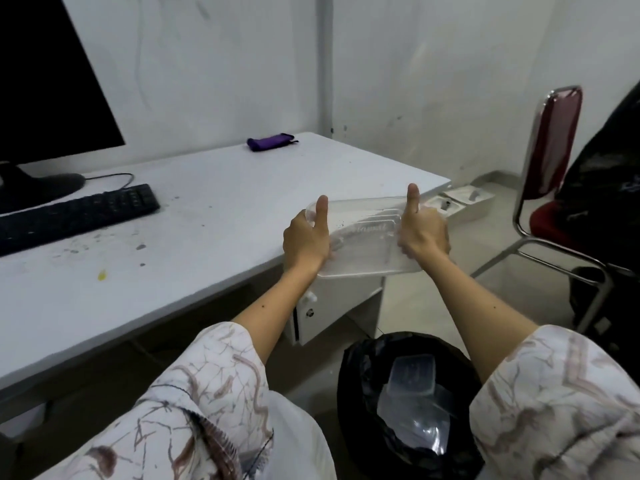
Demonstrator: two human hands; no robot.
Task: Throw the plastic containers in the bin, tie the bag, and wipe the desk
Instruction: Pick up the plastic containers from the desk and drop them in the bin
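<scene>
Head view: bin (349, 382) partly behind sleeve (554, 403)

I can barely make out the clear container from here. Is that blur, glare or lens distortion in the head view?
Head view: mostly transparency, with slight softness; the container blends into the pale desk, and only its rim catches light. Both hands, left and right, grip its ends. Wide-angle bending shows at the chair. The bin is dim, with faint sheen on plastic inside.
</scene>
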